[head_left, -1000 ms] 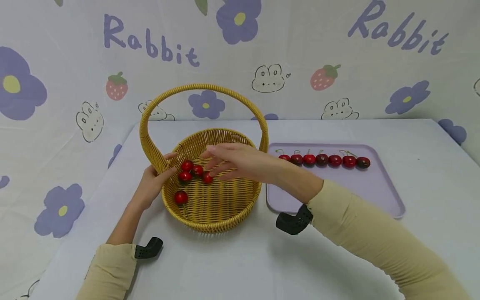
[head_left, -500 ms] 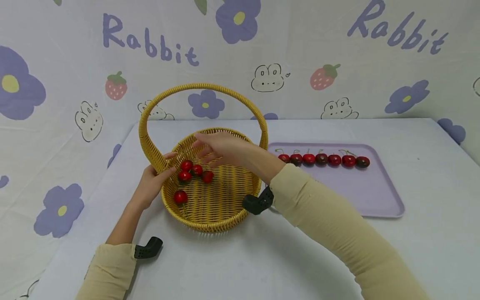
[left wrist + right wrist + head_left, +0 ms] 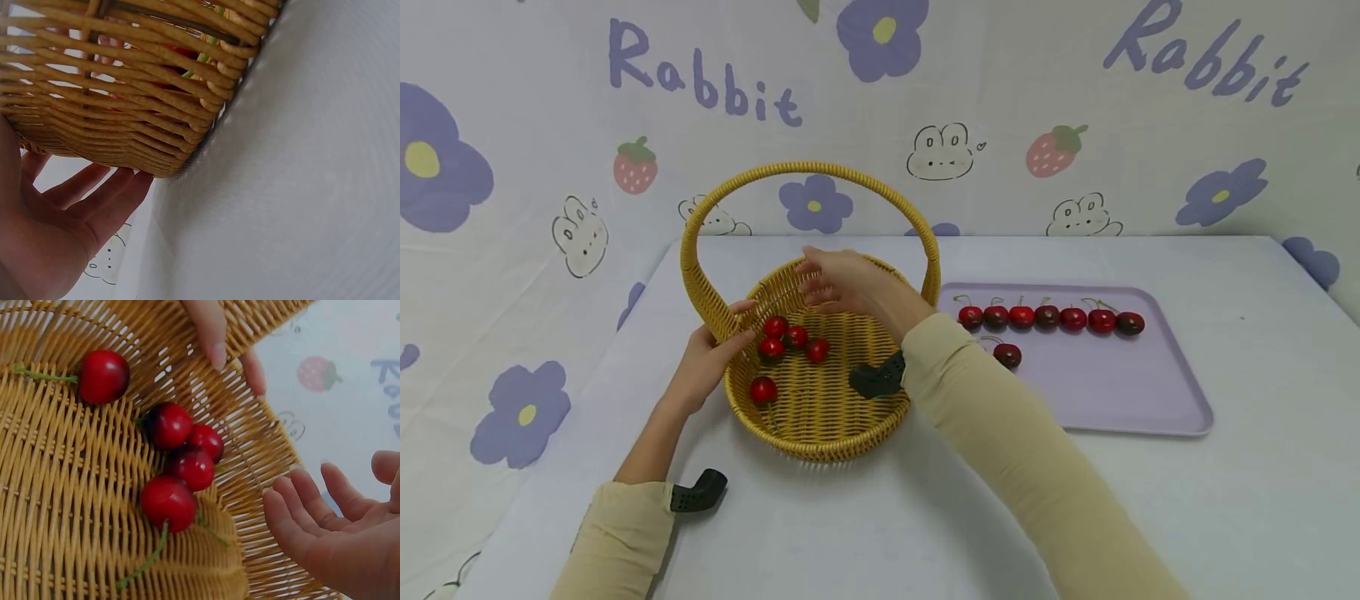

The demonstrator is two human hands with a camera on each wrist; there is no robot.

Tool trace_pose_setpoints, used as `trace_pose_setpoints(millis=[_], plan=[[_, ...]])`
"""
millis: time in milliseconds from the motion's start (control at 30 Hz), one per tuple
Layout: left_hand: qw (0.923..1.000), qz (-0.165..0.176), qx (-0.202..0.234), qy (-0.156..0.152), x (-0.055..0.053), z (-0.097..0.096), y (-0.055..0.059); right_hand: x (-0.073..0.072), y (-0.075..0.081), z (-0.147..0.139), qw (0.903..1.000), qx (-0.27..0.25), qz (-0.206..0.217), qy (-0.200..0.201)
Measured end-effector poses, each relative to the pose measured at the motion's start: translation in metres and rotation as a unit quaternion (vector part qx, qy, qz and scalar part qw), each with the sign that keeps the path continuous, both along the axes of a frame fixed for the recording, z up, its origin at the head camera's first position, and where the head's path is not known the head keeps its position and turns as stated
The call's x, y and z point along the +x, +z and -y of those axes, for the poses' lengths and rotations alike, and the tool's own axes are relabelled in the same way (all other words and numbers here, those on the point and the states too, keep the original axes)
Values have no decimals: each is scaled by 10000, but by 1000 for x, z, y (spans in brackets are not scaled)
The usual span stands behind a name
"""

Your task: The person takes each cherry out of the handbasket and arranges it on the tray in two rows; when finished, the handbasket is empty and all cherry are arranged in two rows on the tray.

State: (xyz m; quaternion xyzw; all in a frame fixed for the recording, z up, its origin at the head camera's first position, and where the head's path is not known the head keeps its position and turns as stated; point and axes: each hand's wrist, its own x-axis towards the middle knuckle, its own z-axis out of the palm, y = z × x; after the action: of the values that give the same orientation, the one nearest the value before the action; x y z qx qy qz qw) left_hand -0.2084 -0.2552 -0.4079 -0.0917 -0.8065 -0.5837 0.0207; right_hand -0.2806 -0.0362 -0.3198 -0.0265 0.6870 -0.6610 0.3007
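Now the left hand (image 3: 703, 367) pinches the basket (image 3: 820, 412) at nine o'clock. The right hand (image 3: 842, 279) is over twelve, fingers apart, holding nothing. Five cherries (image 3: 796, 337) lie inside, around eight and ten, likely light and slippery; stems (image 3: 53, 377) look good to grab.

Pretty neat yellow woven basket (image 3: 831, 452), gripped at the rim by the left hand (image 3: 702, 368), tall handle (image 3: 808, 169) arched up beside the grip. Five shiny red cherries (image 3: 797, 337) are held inside: four kinda bunched just right of the thumb, one set apart, nearer the wearer.
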Motion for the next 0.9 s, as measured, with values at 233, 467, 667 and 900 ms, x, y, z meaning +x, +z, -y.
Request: trace_pose_setpoints(millis=[233, 467, 667, 900], plan=[[10000, -23, 26, 30, -1, 1, -3, -5, -14, 4, 9991, 209, 370, 34], [10000, -60, 32, 2, -2, 2, -4, -5, -20, 10, 9969, 551, 557, 48], [10000, -30, 33, 9, -2, 2, -4, -4, -25, 15, 9932, 1026, 444, 322], [10000, -4, 38, 29, -2, 3, -4, -4, -32, 23, 9844, 1669, 154, 527]])
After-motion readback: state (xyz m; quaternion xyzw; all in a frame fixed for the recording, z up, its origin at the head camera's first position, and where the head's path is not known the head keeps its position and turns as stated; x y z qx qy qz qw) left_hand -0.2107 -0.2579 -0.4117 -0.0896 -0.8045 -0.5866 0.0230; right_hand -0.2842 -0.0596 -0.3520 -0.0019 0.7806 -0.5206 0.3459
